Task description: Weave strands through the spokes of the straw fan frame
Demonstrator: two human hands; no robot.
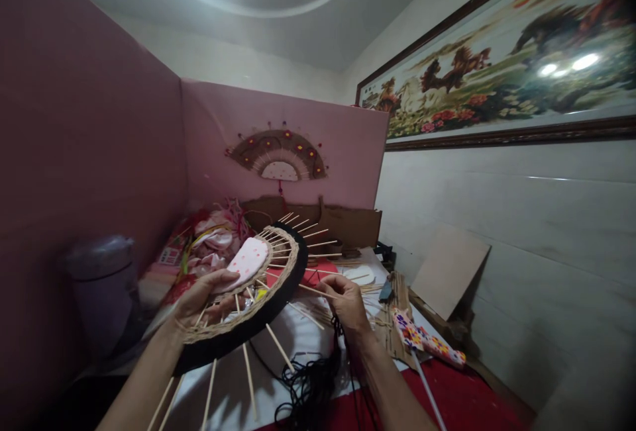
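The woven fan (261, 306) is held up between the two hands, its long axis slanting from the left wrist away and to the right. Beyond both hands rises a pink panel (209, 133), bearing a flower-dotted fan (303, 146) on its face. Along the outer curve of the held fan runs a black band (228, 343), with sticks jutting past it. Black cords (311, 378) lie bunched below the right hand. The left hand (199, 298) grips the inner side — thumb over the spotted padded piece (248, 260), fingers curled beneath. The right hand (348, 302) is just outside the rim, thumb and forefinger pinching one thin stick (314, 290) — so it is nearer the stick tips, the left nearer the fan's inner edge.
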